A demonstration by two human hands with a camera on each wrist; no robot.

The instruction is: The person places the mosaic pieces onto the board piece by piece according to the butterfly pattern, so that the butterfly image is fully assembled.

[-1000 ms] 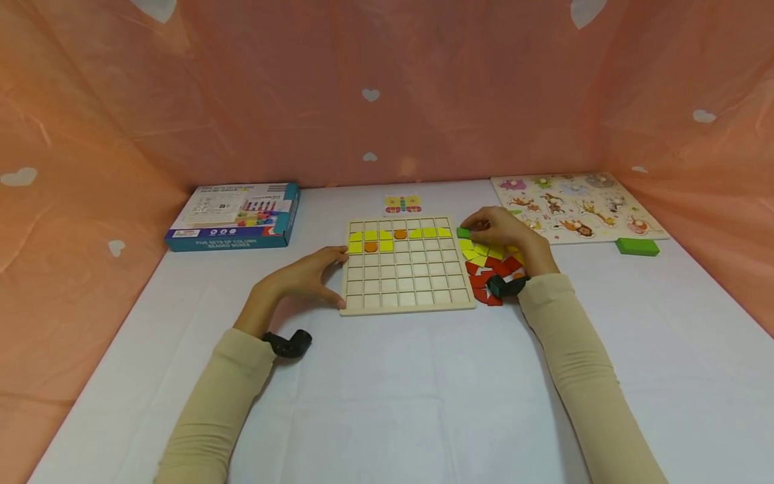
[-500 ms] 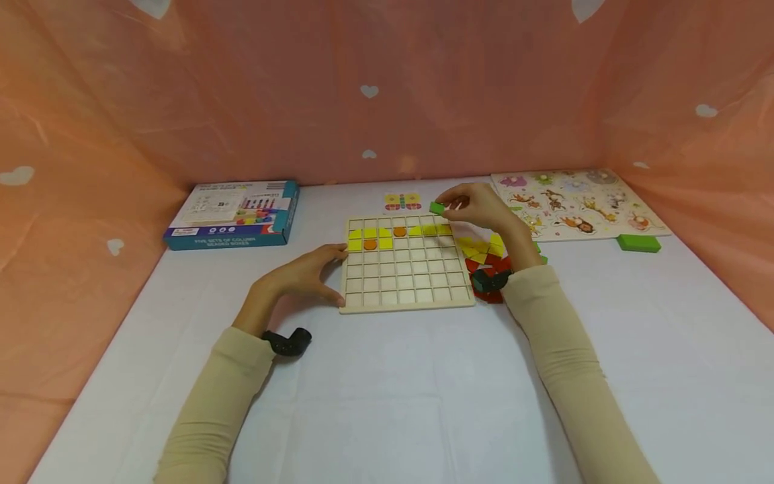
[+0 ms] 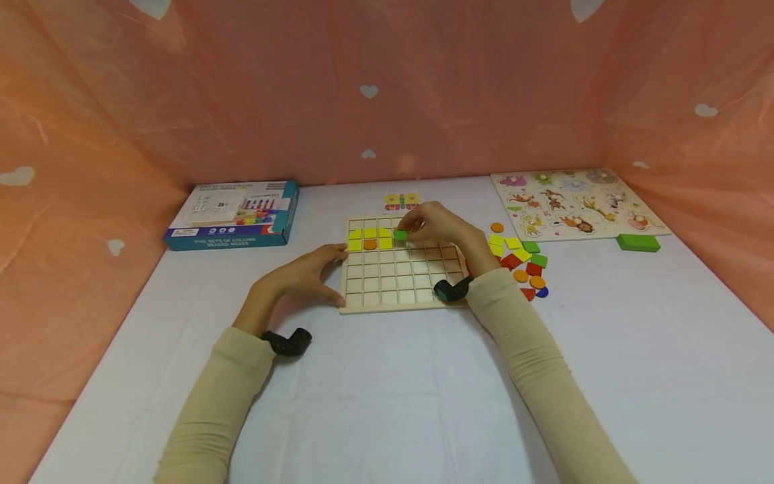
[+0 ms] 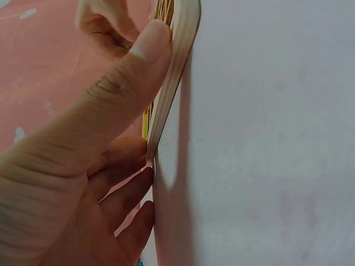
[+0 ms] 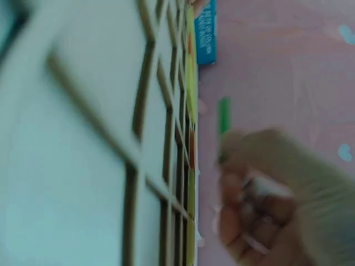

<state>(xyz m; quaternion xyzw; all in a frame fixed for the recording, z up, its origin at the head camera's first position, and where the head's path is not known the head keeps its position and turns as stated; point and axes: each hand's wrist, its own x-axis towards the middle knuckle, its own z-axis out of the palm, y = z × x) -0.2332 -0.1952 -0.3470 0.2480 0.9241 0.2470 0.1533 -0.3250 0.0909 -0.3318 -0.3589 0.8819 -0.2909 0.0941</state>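
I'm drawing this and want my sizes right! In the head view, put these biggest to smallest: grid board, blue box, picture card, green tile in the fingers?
1. Grid board, partly covered
2. Blue box, farther back, so its real size is unsure
3. Picture card
4. Green tile, partly covered

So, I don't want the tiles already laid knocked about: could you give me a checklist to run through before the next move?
1. Flat green tile secure: ok; the right hand pinches it.
2. Green tile seated: not ok; the right wrist view shows it held clear of the pale wooden grid board.
3. Board steadied: ok; the left hand touches its left edge.
4. Cell beneath the tile free: cannot tell; tile and hand hide that spot in the head view.
5. Round orange disc left of the tile within one cell: ok.
6. Small card with coloured pattern in view: ok, behind the board.
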